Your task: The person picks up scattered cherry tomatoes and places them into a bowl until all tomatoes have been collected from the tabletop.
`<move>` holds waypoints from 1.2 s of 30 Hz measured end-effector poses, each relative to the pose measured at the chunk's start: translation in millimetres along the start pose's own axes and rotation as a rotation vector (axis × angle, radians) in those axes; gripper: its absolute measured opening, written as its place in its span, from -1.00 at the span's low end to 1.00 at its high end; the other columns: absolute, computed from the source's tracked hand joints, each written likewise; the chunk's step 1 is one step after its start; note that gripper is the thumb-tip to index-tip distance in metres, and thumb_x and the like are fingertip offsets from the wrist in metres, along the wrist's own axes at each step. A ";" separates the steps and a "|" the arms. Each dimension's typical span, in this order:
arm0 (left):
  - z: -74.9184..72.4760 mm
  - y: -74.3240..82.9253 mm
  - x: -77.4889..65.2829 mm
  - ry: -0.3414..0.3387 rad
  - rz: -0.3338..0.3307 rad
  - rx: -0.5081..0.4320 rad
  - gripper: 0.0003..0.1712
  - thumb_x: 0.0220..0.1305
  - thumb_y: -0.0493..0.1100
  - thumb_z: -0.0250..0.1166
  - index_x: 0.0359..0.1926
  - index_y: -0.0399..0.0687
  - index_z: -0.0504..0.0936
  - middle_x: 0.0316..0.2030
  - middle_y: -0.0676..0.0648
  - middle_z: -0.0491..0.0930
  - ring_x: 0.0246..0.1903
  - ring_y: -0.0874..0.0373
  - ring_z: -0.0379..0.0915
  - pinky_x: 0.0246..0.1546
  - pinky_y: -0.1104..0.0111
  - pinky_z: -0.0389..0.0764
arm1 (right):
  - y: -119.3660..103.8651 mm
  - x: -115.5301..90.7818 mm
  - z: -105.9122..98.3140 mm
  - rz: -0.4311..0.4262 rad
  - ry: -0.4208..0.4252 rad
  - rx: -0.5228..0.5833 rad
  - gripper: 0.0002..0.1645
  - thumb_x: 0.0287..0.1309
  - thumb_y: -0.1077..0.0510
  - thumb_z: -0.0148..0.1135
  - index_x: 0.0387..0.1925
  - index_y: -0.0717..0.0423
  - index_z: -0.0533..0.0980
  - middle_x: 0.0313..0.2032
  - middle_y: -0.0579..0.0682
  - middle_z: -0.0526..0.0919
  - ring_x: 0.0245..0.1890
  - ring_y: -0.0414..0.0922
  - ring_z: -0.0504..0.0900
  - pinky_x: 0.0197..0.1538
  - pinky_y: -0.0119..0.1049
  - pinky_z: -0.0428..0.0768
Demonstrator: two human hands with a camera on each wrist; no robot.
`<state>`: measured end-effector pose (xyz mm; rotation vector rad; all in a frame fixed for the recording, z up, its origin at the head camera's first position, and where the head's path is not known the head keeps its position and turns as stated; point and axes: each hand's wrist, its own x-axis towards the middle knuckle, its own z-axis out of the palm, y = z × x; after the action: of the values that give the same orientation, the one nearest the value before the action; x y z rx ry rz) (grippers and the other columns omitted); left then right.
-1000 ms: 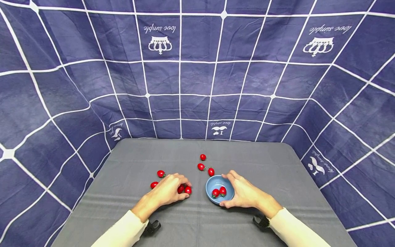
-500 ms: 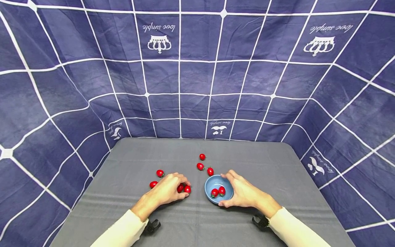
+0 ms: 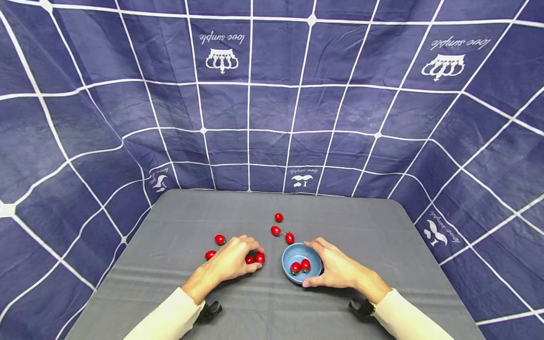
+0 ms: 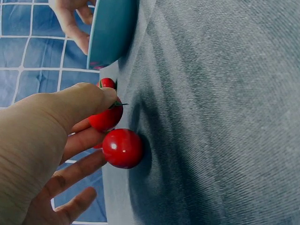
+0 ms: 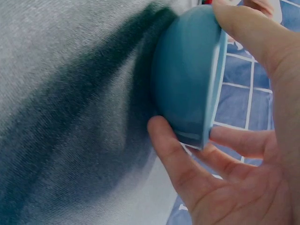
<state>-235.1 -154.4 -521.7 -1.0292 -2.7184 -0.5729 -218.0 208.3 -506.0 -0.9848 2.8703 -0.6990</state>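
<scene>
My left hand [image 3: 234,259] is over the table, thumb and fingers pinching a red cherry tomato [image 4: 107,119] with a green stem. Close by that hand, a second cherry tomato [image 4: 123,148] sits on the cloth, also showing in the head view. To the right, my right hand [image 3: 333,266] grips a small blue bowl [image 3: 293,251] by its right side. Its thumb is at the near part of the rim, its fingers at the far part. Inside the bowl lie two cherry tomatoes [image 3: 300,267].
Behind the bowl are three loose cherry tomatoes [image 3: 276,231]. Two more, one cherry tomato [image 3: 220,240] and another cherry tomato [image 3: 210,255], lie left of my left hand. A grey cloth covers the table [image 3: 340,217]; a blue checked curtain [image 3: 272,108] surrounds it.
My left hand has risen very slightly with the pinched cherry tomato. The right hand keeps its grip on the bowl. The head view has shifted a little.
</scene>
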 end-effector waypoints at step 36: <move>-16.1 29.6 28.0 0.055 0.009 -0.087 -0.64 0.39 -0.08 0.69 0.15 0.05 0.88 0.00 0.11 0.87 0.01 0.10 0.89 0.12 0.19 0.88 | 15.4 -2.1 -3.7 -0.064 0.000 0.262 0.18 0.03 -0.11 0.94 0.50 0.40 0.55 0.31 0.20 0.71 -0.02 -0.12 0.81 -0.09 -0.39 0.88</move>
<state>-235.7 -124.1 -490.2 -1.0293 -2.6611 -0.7131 -225.8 221.9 -509.5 -1.0404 2.6650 -1.0462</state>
